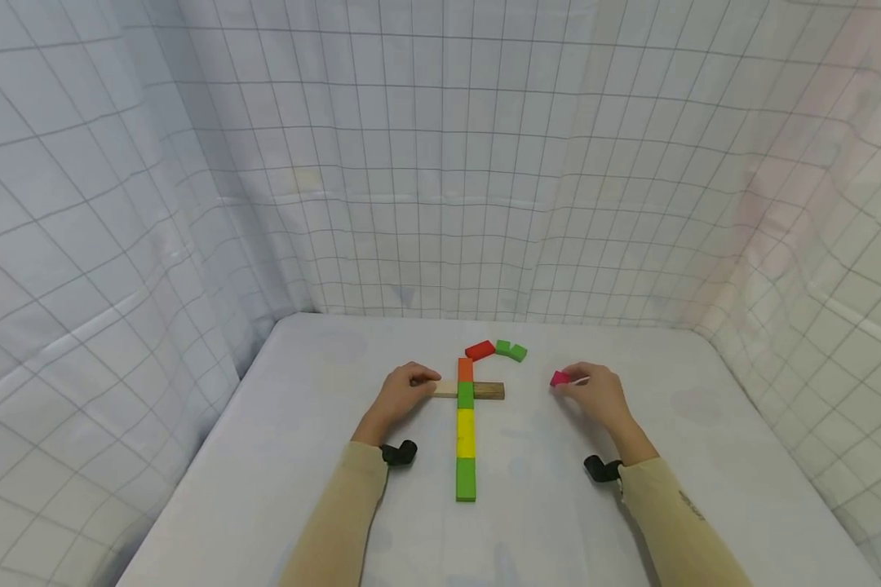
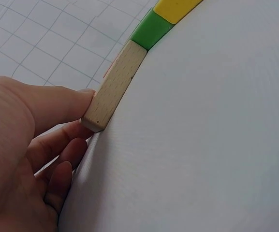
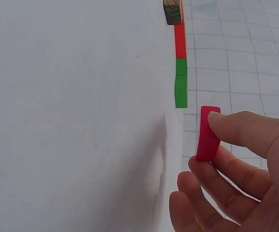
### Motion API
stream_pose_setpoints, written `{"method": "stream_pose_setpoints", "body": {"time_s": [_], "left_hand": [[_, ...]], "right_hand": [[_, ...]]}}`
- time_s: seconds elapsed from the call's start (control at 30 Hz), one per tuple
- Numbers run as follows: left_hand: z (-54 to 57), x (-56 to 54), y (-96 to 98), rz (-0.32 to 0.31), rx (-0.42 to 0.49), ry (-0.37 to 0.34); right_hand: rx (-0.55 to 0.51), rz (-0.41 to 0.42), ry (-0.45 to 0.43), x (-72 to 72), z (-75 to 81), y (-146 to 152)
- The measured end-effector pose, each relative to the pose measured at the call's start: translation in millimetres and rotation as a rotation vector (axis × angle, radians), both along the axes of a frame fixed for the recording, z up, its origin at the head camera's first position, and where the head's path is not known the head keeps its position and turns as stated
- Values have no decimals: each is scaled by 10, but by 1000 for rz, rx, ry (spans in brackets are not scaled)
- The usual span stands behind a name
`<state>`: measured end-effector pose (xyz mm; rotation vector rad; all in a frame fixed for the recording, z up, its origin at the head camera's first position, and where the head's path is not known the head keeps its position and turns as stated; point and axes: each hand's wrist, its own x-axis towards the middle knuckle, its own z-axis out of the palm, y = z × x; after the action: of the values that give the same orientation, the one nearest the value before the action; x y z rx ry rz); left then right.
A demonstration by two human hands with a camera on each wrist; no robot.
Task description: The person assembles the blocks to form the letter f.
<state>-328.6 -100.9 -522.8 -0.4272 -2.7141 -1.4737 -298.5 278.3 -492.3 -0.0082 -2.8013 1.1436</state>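
Observation:
On the white table lies a cross of blocks, its upright made of an orange block [image 1: 466, 369], a green block [image 1: 466, 395], a yellow block [image 1: 466, 433] and another green block [image 1: 466, 479]. A pale wooden block [image 2: 117, 84] forms the left arm, a dark-grained wooden block [image 1: 489, 390] the right. My left hand [image 1: 401, 390] pinches the outer end of the pale block between thumb and fingers. Off to the right, my right hand [image 1: 598, 394] holds a pink block [image 3: 209, 134] between thumb and fingers, raised above the tabletop in the right wrist view.
Behind the cross lie a red block [image 1: 480, 350] and two small green blocks [image 1: 511, 350], close together. Grid-patterned white curtains [image 1: 440, 163] enclose the table [image 1: 323, 350] at the back and both sides.

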Motion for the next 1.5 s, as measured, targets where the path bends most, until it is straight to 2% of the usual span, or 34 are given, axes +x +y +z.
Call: {"method": "stream_pose_setpoints", "body": {"time_s": [0.67,0.93,1.5], "left_hand": [[16,39,16,-17,30,28],[2,34,12,-20,24,40],[16,16,-6,-28,22,25]], "right_hand": [[-2,-30,37,-179,58,-105],[7,-14,59,-314,58,-187],[28,-20,11,-521,-14,-355]]}}
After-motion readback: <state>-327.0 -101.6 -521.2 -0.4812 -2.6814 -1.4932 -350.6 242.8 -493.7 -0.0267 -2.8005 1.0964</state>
